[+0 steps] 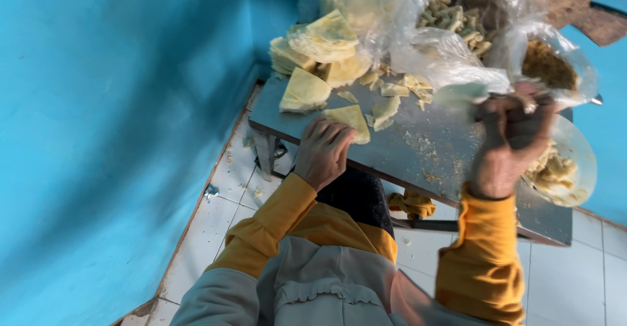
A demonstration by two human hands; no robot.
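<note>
From my remote feed I see a corner of bright blue walls (98, 137) over a white tiled floor (215, 228), with one small metal table (424, 150) pushed close to the corner. My left hand (323, 150) rests palm down at the table's near edge, fingers together and slightly bent, fingertips touching one pale yellow wrapper triangle (349, 118). Just beyond it, toward the table's far left corner, lies a second larger wedge (304, 92), and behind that a loose stack of folded wrappers (323, 42); I count about six smaller scraps (392, 94) scattered mid-table, though the blur makes the count rough. My right hand (513, 143) is raised above the table's right end, fingers curled tightly around a thin utensil (522, 101) whose tip is too blurred to identify. Beneath that hand sits one round bowl of yellowish filling (562, 169) at the right edge. Along the far edge I make out two clear plastic bags: one with pale rolled pieces (454, 19), one with brown crumbs (548, 65). One yellow cloth (413, 203) hangs under the table.
</note>
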